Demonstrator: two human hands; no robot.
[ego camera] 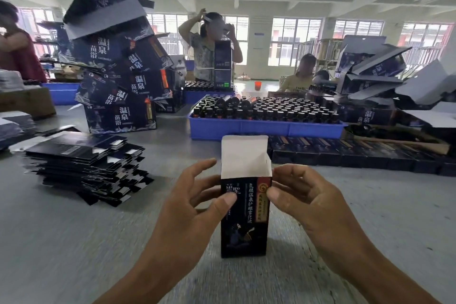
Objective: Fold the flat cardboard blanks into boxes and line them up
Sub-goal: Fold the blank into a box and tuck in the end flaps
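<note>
Grey and crowded, the counter [74, 242] carried a tall stack of flat blanks [86, 170] at its left, which I judged left plenty of folding to do. At centre I had one box [244, 217] standing upright with its white top flap [243, 155] open, my left hand [195, 202] pinching its left edge between thumb and curled fingers and my right hand [296, 195] pinching the right. Behind to the right, a row of finished boxes [345, 153] lay lined up before the blue tray [266, 128] of bottles, so this box had yet to join them.
</note>
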